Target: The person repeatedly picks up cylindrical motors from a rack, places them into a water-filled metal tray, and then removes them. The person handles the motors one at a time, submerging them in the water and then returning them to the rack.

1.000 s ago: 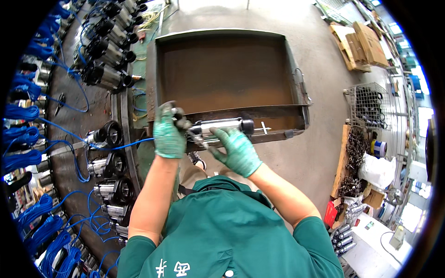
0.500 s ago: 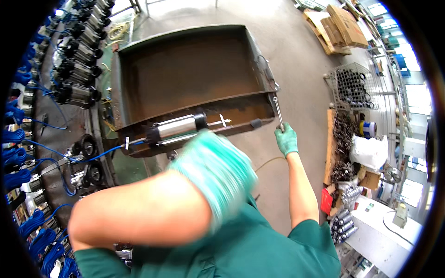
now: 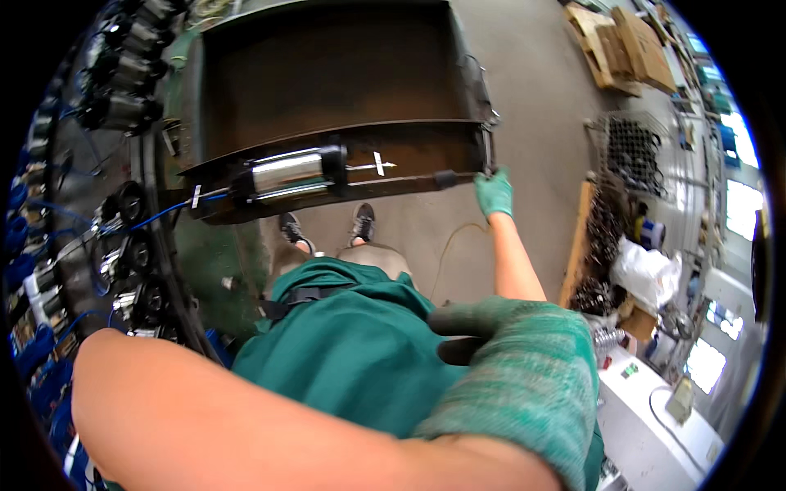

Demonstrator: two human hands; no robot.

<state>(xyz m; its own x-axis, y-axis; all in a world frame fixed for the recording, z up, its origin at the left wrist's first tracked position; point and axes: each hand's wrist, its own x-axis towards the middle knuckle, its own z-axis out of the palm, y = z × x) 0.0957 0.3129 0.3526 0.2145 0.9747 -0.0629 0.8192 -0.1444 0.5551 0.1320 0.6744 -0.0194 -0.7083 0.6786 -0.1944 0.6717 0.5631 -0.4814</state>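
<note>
My right hand (image 3: pixel 494 195), in a green glove, is closed round a slim metal wrench (image 3: pixel 489 149) at the right end of a rusty metal tank (image 3: pixel 467 65). Close to the camera, my left hand (image 3: pixel 532 352) crosses in front of my body to the right. Its two dark-tipped fingers point left with a gap between them, and nothing shows in them; the other fingers are hidden. A shiny silver cylinder with black ends (image 3: pixel 288 173) lies along the tank's near trough (image 3: pixel 409 147). Out of its left end runs a blue cable (image 3: pixel 168 211); on its right is a thin rod with a white tag (image 3: pixel 378 164).
Several similar silver-and-black units (image 3: pixel 127 110) line the left side, with blue cable coils below. To the right are flattened cardboard (image 3: pixel 643 49), a wire basket of black rings (image 3: pixel 634 151), a white bag (image 3: pixel 647 270) and a white cabinet (image 3: pixel 655 409). A thin hose (image 3: pixel 446 245) crosses the floor.
My left hand has swung right and nearer, away from the cylinder. The head view has shifted, bringing my shoes into sight. My right hand keeps the wrench, now against the tank's end.
</note>
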